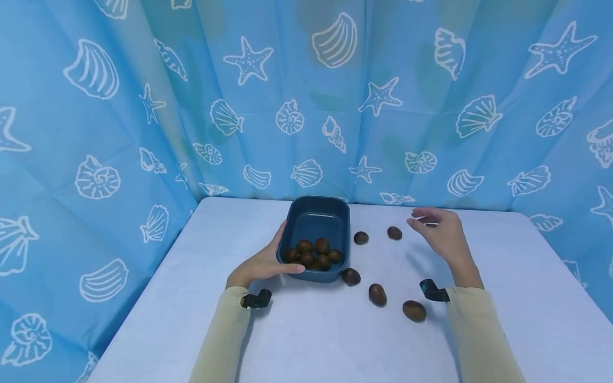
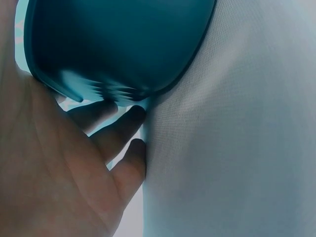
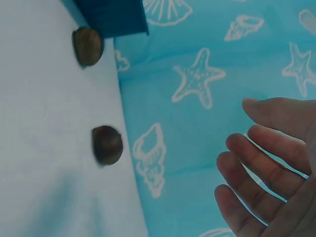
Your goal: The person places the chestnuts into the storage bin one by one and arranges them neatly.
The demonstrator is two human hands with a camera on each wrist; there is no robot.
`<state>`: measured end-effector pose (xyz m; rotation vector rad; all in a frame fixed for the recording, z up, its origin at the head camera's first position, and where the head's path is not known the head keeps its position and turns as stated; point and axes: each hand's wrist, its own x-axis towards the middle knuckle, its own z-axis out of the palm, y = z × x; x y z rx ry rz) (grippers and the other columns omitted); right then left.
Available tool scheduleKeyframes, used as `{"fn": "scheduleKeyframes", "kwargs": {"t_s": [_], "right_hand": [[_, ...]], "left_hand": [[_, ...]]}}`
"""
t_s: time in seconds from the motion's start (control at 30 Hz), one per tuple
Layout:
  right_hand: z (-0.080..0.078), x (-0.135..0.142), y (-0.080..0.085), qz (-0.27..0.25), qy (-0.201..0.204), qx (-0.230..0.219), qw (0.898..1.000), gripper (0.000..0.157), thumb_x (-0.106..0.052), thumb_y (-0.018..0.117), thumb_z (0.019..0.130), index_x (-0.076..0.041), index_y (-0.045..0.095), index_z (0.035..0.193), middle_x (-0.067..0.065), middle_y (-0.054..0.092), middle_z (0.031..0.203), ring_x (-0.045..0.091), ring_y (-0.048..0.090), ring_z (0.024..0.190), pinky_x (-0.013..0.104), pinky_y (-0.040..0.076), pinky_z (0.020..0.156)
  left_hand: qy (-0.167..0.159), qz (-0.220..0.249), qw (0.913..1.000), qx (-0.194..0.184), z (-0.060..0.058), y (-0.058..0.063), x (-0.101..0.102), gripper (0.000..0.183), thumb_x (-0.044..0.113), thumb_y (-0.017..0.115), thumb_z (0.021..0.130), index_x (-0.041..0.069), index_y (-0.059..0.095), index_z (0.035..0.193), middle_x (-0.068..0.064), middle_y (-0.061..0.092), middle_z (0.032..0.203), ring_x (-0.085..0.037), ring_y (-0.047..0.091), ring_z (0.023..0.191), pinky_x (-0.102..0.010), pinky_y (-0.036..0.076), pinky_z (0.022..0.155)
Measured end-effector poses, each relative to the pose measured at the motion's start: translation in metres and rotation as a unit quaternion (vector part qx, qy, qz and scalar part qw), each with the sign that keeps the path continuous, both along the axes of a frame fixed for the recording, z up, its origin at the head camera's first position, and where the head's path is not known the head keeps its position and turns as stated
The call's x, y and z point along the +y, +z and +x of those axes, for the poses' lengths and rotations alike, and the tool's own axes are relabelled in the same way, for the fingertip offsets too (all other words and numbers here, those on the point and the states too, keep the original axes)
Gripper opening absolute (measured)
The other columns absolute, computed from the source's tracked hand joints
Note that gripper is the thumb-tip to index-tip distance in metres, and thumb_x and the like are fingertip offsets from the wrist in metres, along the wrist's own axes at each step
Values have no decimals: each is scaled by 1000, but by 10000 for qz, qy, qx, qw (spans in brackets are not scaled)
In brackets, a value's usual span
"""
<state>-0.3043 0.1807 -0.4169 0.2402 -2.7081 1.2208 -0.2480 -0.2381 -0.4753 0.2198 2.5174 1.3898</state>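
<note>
A dark blue rectangular container [image 1: 313, 206] stands on the table, with several brown chestnuts [image 1: 322, 246] gathered at its near end. My left hand [image 1: 263, 265] grips its near left corner, the thumb along the front rim and the fingers by the left wall. In the left wrist view the fingertips [image 2: 133, 116] show beside the container's wall [image 2: 123, 44]. My right hand [image 1: 442, 236] hovers over the right part of the table, holding nothing, fingers slightly bent and apart. Closest to it lies a chestnut [image 1: 395, 233], with another chestnut [image 1: 361, 238] between that one and the container.
Three more chestnuts lie nearer the front: one chestnut [image 1: 351, 276] by the container's near right corner, a second chestnut [image 1: 377, 294] and a third chestnut [image 1: 414, 311] farther right. A blue curtain [image 1: 297, 143] with white shells and starfish hangs behind the white-covered table [image 1: 345, 340].
</note>
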Motion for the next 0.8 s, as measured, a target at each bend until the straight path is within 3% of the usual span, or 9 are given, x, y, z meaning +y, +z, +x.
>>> {"fn": "scheduleKeyframes", "kwargs": {"t_s": [0.47,0.8], "right_hand": [[-26,9,-37,-52,-175,-810,9965,44,-30,65,102,-4,62,138,23,63,139,43,55,132,61,49,108],[-38,3,-59,36,-2,-1020,9948,50,-29,71,97,0,63,136,26,62,139,45,59,127,58,51,105]], "left_hand": [[-74,-82,9999,20,2,-1,-2,126,49,83,81,48,-14,161,5,4,176,-29,15,162,-67,22,126],[-67,35,10000,51,2,-1,-4,125,48,83,81,47,-11,163,6,5,176,-28,15,162,-67,22,126]]}}
